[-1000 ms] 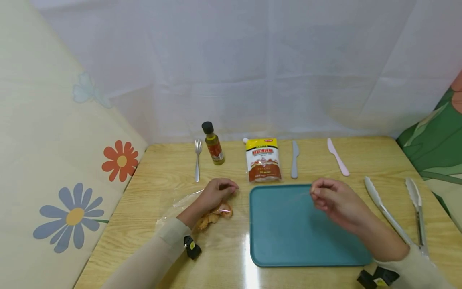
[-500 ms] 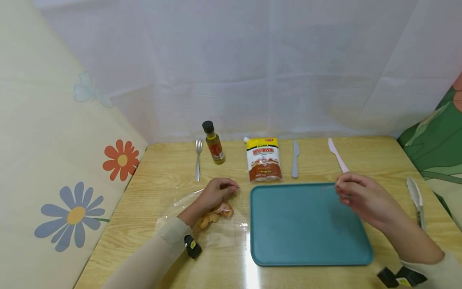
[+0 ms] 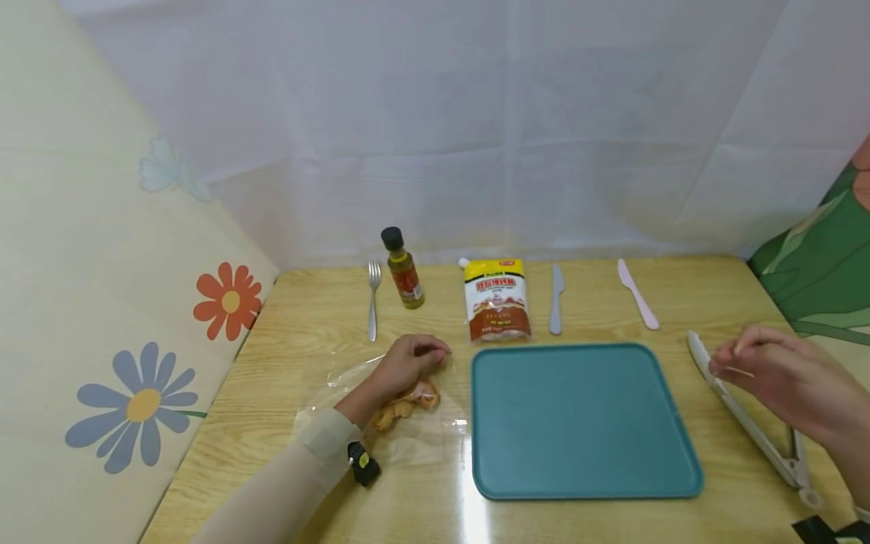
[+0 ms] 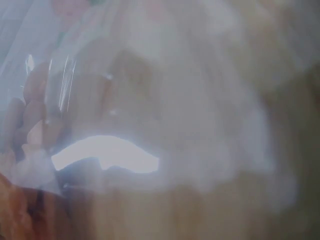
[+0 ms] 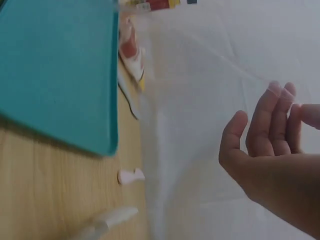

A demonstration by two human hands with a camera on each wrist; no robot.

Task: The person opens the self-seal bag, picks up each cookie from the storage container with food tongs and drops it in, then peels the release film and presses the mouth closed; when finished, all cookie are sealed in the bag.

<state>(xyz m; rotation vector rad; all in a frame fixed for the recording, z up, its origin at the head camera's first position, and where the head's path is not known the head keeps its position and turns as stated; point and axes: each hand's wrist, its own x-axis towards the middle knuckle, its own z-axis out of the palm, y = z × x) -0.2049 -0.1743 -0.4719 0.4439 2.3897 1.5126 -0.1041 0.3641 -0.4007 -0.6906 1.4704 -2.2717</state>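
A clear plastic bag (image 3: 340, 381) with orange-brown food pieces (image 3: 396, 412) lies on the table at the left. Over it, my left hand (image 3: 406, 368) pinches the bag near its upper right edge. In the left wrist view shiny film (image 4: 107, 155) blurs nearly everything. My right hand (image 3: 782, 370) is raised above the tongs (image 3: 748, 427), right of the tray. Its thumb and fingertips pinch something thin and see-through; in the right wrist view a fine clear strand (image 5: 225, 57) runs off from the fingers. What it joins cannot be told.
A teal tray (image 3: 584, 423) lies mid-table. Along the back are a fork (image 3: 372, 302), a dark-capped bottle (image 3: 405, 276), a sauce pouch (image 3: 497, 302), a grey knife (image 3: 556, 302) and a pink knife (image 3: 637, 296). A white cloth (image 3: 435, 151) hangs behind.
My right hand has moved right, from over the tray to over the tongs, still pinching the thin clear thing. My left hand and the bag have stayed put.
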